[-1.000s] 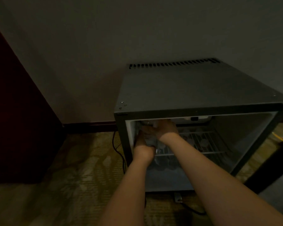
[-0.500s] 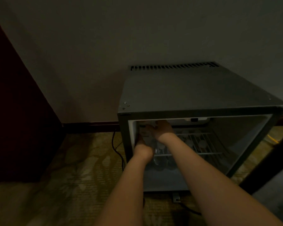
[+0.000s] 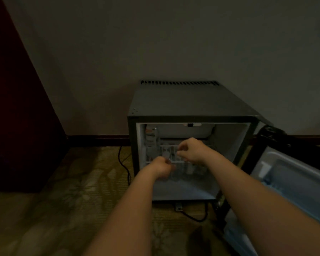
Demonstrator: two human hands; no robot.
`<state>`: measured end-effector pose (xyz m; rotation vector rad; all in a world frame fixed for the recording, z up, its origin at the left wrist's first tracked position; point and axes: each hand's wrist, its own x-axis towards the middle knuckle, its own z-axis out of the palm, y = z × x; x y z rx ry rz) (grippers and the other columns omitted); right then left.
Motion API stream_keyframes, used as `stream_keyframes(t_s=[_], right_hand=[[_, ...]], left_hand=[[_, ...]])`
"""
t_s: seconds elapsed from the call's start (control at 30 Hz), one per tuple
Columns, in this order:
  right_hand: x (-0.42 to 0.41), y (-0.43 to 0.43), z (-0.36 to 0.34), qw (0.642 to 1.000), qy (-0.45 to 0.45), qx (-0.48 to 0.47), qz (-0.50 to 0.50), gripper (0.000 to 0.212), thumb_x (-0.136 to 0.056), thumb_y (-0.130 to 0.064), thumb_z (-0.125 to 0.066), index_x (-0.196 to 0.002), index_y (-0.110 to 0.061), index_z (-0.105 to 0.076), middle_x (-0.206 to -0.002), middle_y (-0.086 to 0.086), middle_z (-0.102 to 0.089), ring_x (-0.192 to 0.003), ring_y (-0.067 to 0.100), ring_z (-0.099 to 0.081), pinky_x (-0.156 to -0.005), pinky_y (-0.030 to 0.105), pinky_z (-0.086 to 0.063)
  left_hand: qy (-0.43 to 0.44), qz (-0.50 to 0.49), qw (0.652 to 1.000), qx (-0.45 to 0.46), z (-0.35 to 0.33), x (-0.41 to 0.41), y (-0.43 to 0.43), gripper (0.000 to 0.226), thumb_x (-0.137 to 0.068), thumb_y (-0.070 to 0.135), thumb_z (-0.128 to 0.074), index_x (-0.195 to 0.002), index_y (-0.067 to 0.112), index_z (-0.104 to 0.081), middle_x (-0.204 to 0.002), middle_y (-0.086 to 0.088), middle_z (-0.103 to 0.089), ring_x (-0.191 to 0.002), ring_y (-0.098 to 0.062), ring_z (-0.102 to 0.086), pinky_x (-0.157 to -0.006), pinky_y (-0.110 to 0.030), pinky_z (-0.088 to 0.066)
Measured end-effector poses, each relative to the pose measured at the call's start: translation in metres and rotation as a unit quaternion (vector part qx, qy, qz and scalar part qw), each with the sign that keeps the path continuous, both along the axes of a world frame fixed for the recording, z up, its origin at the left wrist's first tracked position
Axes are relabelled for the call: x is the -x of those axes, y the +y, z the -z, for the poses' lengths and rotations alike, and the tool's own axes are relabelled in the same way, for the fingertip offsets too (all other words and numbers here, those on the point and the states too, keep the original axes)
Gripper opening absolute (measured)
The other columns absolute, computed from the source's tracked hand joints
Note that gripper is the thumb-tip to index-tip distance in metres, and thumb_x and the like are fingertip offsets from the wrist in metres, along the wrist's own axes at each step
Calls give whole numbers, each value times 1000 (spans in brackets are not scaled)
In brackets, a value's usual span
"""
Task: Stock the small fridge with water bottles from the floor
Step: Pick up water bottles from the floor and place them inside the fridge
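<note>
The small dark grey fridge (image 3: 192, 102) stands open on the carpet against the wall. A clear water bottle (image 3: 151, 143) stands upright at the left end of its wire shelf (image 3: 174, 145). More bottles (image 3: 190, 169) show dimly below the shelf. My left hand (image 3: 161, 166) hovers at the shelf's front edge, curled into a fist with nothing visible in it. My right hand (image 3: 191, 150) hangs just in front of the shelf, fingers loosely curled and holding nothing. Both hands are apart from the upright bottle.
The fridge door (image 3: 294, 182) is swung open to the right, its inner shelf facing me. A black power cable (image 3: 123, 163) trails over the patterned carpet left of the fridge, another (image 3: 196, 217) below it. A dark red cabinet (image 3: 17, 126) stands at the left.
Both hands let go of the bottle they held at the shelf's upper left and drew back and rightward. The bottle now stands alone. The view has pulled back, showing the open door.
</note>
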<state>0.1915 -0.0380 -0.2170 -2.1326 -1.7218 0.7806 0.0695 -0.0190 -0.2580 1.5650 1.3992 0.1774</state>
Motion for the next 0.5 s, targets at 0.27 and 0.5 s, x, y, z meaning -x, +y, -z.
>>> stream_keyframes(t_s=[0.27,0.5], right_hand=[[-32,-145,-75,999,-36,-26,0,27,-93,-25,-56,-115,-11,-62,-111,10,-65,-97,22,-62,-84,31,-48],[-80,-295,-102,996,-67,-50,42,30,-93,-23,-54,-120,-10,-60,-117,12,-65,-103,26,-64,-86,31,-47]], left_hand=[[47,117,991,-43,-71,-3,-105,19,-95,32,-45,-107,21,-57,-107,-6,-60,-97,-20,-60,-81,-33,-48],[76,262,947,-169,-120,-44,-216,41,-94,40,-47,-129,19,-51,-135,-3,-51,-121,-19,-49,-97,-31,-39]])
